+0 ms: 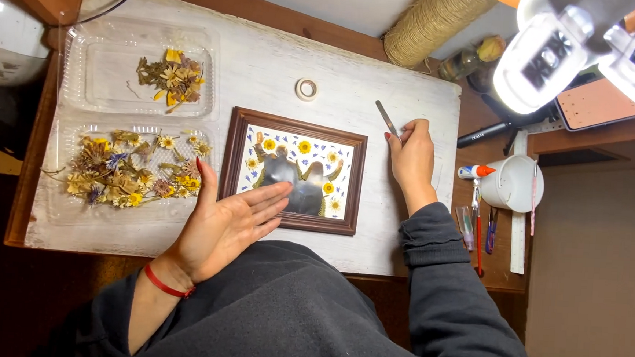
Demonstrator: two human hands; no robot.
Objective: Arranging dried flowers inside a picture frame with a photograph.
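Dark brown wood frame (294, 171) sits in the middle of a whitewashed board (381, 94), w/ pressed yellow flowers and small blue bits laid out under its glass, which throws back a dark reflection.

Left hand (223, 220) is open, palm up-ish, fingers spread flat and holding nothing. Its fingertips reach over the near left corner of the frame; can't tell if they actually touch the glass. There's a red string bracelet (166, 285) on that wrist.

Right hand (410, 156) is just right of the frame, resting on the board, thumb and fingers pinching a pair of metal tweezers (388, 120) that point up and to the far left, tips clear of the frame.

Left of the frame are 2 clear plastic trays. The far tray (89, 62) has a small clump of dried yellow flowers; the near tray (55, 206) is much fuller, w/ a mix of yellow, brown and a bit of blue.

A small roll of tape (306, 89) lies on the board beyond the frame. A big spool of twine (430, 20) is at the far edge. Off the board to the right: a white cup (512, 183), a glue tube (474, 171), and a ruler (517, 235) w/ pens (478, 236) next to it.
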